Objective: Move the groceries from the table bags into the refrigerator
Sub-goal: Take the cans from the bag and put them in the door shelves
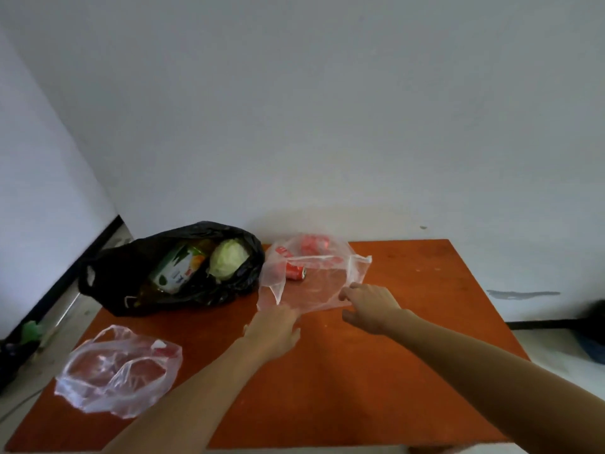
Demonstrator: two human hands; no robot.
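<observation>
Orange table point(376, 371) against white wall point(327, 109); black skirting point(101, 237), pale floor point(29, 401) left

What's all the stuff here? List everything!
table: one, orange-red, under everything
black bag: one, black, table's far left
carton: one, white-green, in black bag
cabbage: one, pale green, in black bag
far clear bag: one, see-through, table's middle back
can: one, red, in far clear bag; blurry red things behind
near clear bag: one, see-through, near left corner
left hand: one, at far clear bag's near edge
right hand: one, same edge, further right
</observation>
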